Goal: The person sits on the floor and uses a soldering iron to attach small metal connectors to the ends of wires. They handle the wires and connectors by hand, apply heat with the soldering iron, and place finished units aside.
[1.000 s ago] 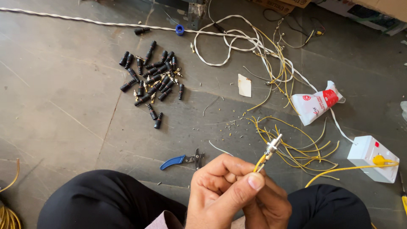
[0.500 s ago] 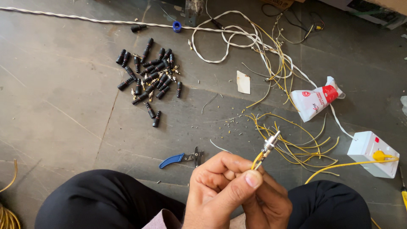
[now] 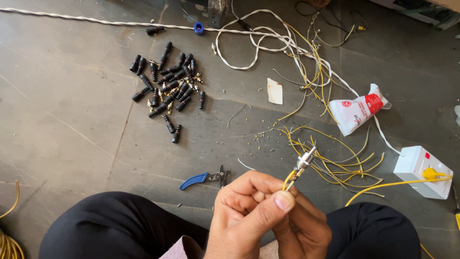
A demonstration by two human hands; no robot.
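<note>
Both hands, left hand (image 3: 249, 211) and right hand (image 3: 299, 228), pinch one metal plug (image 3: 303, 163) on a yellow wire (image 3: 289, 180); one blue-handled cutter (image 3: 203, 178) lies just left.

Both hands low in view, pressed together between bent knees. Left hand (image 3: 249, 211) in front, fingers curled, thumb (image 3: 268, 211) stretched diagonally up-right, tip pinched shut against curled forefinger. Right hand (image 3: 306, 230) tucked behind left (mostly hidden), fingers folded; its grip cannot be made out. Forearms out of frame.
</note>
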